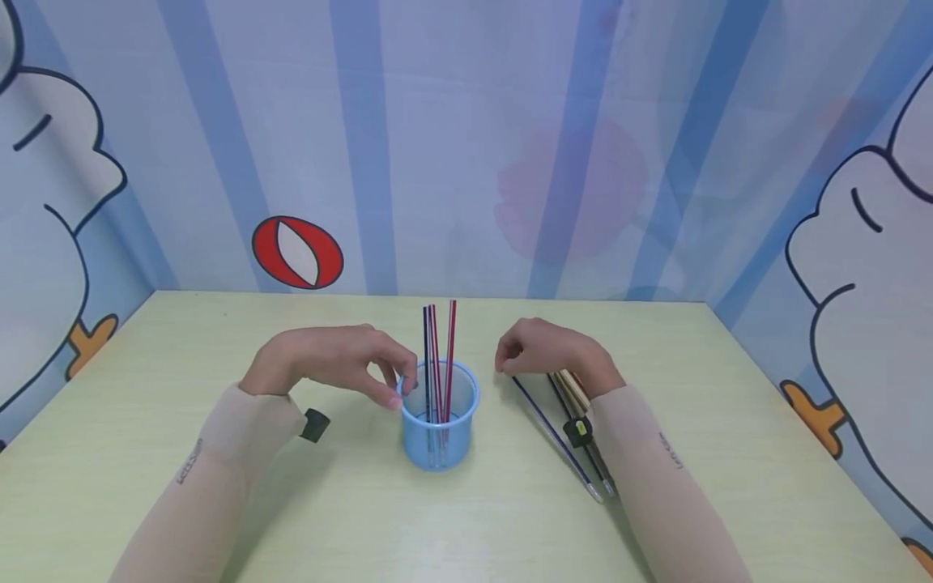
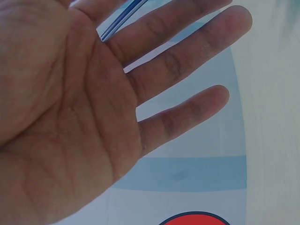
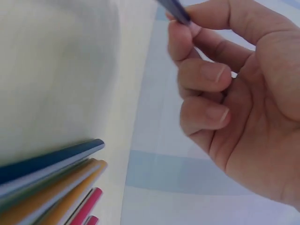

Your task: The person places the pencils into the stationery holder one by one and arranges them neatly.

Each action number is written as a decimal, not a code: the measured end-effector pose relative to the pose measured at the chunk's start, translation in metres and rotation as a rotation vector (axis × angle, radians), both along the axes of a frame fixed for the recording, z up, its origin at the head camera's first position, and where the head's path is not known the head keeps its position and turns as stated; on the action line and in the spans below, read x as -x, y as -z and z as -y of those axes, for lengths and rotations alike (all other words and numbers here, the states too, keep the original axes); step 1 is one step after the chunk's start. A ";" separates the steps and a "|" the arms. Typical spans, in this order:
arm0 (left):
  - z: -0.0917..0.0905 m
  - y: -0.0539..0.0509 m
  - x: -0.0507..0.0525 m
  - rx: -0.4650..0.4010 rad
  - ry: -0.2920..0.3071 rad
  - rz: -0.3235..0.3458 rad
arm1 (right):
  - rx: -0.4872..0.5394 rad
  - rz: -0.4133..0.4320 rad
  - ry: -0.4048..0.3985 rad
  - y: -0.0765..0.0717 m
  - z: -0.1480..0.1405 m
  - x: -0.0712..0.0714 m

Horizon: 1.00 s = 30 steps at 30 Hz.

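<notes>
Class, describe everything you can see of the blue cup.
The cup is light blue, round and partly see-through, with a wider rim; it looks like plastic. It stands upright on the table. Several slim pencils, dark and red, stand inside, rising above the rim. The left hand appears to pinch its left edge.

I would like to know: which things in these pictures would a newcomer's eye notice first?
Most likely the blue cup in the middle of the table, with slim red and dark sticks standing in it and the left hand at its rim. Then the right hand, to the cup's right, pinching the end of a dark stick. Behind the table, a red-and-white oval stands out on the striped blue backdrop.
</notes>
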State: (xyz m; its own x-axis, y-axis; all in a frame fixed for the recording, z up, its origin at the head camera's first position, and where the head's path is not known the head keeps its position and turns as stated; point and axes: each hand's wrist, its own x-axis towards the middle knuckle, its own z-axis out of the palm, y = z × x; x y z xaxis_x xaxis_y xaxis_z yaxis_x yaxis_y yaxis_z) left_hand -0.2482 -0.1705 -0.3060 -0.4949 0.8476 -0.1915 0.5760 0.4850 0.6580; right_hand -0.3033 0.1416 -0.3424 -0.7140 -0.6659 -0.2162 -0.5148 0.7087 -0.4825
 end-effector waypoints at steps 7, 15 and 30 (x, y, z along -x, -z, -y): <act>0.000 0.001 0.000 -0.004 0.003 0.001 | 0.133 -0.030 0.002 -0.011 -0.006 -0.002; -0.001 0.000 -0.001 -0.005 0.005 -0.003 | 0.262 -0.035 0.058 -0.027 -0.011 -0.008; 0.000 -0.001 -0.001 0.004 -0.005 0.000 | 0.537 0.007 0.125 -0.039 -0.025 -0.010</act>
